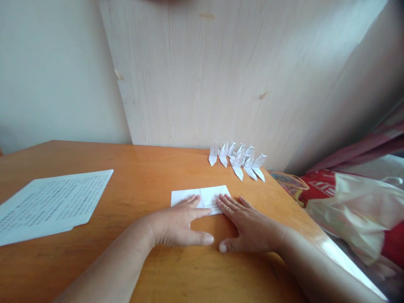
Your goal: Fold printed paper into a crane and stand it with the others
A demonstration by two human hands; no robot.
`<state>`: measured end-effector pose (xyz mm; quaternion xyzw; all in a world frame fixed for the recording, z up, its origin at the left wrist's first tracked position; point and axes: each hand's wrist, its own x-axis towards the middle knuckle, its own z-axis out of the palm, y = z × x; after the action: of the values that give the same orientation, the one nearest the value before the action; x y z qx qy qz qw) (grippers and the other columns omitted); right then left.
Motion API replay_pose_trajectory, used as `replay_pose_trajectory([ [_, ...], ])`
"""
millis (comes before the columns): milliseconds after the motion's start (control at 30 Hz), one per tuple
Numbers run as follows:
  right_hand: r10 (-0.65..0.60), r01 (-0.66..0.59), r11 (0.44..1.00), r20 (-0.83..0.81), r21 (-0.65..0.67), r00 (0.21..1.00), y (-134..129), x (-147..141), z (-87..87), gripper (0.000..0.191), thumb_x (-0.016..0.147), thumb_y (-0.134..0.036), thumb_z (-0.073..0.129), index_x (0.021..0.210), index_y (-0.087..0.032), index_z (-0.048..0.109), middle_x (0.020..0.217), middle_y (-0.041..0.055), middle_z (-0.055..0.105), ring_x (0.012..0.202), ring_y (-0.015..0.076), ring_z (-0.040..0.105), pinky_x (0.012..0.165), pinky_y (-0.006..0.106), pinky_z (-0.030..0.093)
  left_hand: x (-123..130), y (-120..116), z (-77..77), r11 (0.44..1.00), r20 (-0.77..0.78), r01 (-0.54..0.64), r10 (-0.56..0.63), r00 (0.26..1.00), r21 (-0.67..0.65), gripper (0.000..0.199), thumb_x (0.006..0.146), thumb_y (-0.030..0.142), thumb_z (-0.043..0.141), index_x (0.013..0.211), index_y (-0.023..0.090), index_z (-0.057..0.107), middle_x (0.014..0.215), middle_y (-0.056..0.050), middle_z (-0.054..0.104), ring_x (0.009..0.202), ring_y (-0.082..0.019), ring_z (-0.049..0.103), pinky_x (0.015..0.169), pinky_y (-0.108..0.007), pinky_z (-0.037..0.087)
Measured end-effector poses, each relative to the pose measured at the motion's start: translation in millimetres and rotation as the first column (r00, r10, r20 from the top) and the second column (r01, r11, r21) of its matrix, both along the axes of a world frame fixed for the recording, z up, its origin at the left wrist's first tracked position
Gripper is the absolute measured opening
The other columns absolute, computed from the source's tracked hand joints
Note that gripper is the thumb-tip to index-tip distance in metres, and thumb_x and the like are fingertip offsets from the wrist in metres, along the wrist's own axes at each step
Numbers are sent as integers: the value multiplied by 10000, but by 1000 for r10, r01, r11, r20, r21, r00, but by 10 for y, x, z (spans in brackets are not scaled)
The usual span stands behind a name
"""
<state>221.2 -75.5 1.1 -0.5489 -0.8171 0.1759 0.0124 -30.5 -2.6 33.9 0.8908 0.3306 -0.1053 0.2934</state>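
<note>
A folded sheet of white paper (213, 193) lies flat on the wooden table, with creases across it and a strip of print along its near side. On its left part rest the fingers of my left hand (181, 225), stretched out with the thumb apart. My right hand (249, 229) lies with spread fingers, their tips on the paper's right end. Both thumbs point toward each other on the bare wood in front of the paper. The hands cover parts of the paper's near edge and its ends.
Several folded paper birds (241, 160) stand in a cluster at the table's back right. Printed sheets (59, 202) lie stacked on the left. A pale wooden panel (189, 84) rises behind the table (151, 168). Beyond its right edge are red and cream bags (350, 219).
</note>
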Motion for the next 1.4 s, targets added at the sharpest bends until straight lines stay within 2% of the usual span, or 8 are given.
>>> replay_pose_trajectory([
  [333, 15, -16, 1000, 54, 10, 998, 9, -25, 18, 1222, 737, -870, 494, 1579, -100, 55, 1627, 187, 46, 1518, 357, 42, 1224, 552, -9, 31, -2, -61, 998, 10, 31, -32, 999, 55, 933, 761, 717, 613, 1542, 288, 340, 1648, -117, -50, 1514, -331, -37, 1223, -476, 123],
  [467, 21, -25, 998, 71, 63, 997, -63, -88, 77, 1203, 756, -867, 469, 1576, -64, 106, 1624, 200, 83, 1518, 357, 65, 1223, 548, -43, 29, 14, -97, 998, 28, 31, -32, 999, 60, 942, 741, 738, 620, 1535, 304, 356, 1654, -98, -39, 1513, -346, -31, 1221, -496, 132],
  [567, 45, -50, 994, 58, 97, 997, -146, -190, 97, 1149, 775, -858, 456, 1579, -86, 176, 1626, 185, 139, 1518, 345, 105, 1228, 515, -62, 25, 23, -122, 997, 48, 33, -36, 998, 65, 946, 726, 747, 630, 1528, 318, 369, 1660, -86, -19, 1514, -366, -13, 1217, -517, 151],
  [733, 34, -40, 993, 53, 110, 998, -226, -294, 55, 1124, 783, -854, 450, 1572, -82, 236, 1610, 196, 227, 1508, 344, 172, 1235, 504, -27, 21, 30, -136, 997, 52, 27, -31, 998, 75, 946, 729, 758, 621, 1531, 328, 361, 1665, -73, -3, 1517, -369, 20, 1220, -507, 155],
  [933, -3, -13, 985, 91, 172, 996, -289, -188, 58, 986, 850, -784, 445, 1568, -127, 283, 1595, 166, 290, 1491, 350, 233, 1231, 530, -19, 18, 33, -130, 995, 45, 51, -55, 997, 81, 931, 743, 758, 600, 1533, 334, 351, 1667, -72, -5, 1522, -355, 27, 1217, -499, 164],
  [1067, -48, 29, 982, 102, 187, 994, -350, -79, 64, 963, 845, -784, 458, 1565, -163, 303, 1587, 151, 316, 1473, 360, 280, 1227, 556, 11, 14, 37, -146, 995, 54, 42, -47, 997, 87, 946, 735, 789, 575, 1529, 317, 368, 1666, -73, 9, 1523, -355, 31, 1219, -496, 165],
  [1233, -100, 69, 974, 133, 217, 986, -401, 76, 53, 933, 853, -769, 466, 1549, -160, 344, 1580, 148, 335, 1481, 378, 247, 1220, 593, 30, 15, 45, -157, 995, 38, 33, -37, 999, 96, 929, 742, 778, 582, 1524, 322, 375, 1662, -68, 12, 1524, -347, 47, 1222, -491, 159],
  [1400, -181, 134, 952, 151, 275, 972, -387, 169, 68, 803, 893, -708, 469, 1449, -130, 513, 1537, 174, 411, 1467, 371, 291, 1218, 596, 55, 21, 45, -159, 994, 45, 33, -38, 998, 106, 917, 744, 766, 588, 1520, 324, 384, 1663, -66, 31, 1524, -343, 63, 1221, -492, 163],
])
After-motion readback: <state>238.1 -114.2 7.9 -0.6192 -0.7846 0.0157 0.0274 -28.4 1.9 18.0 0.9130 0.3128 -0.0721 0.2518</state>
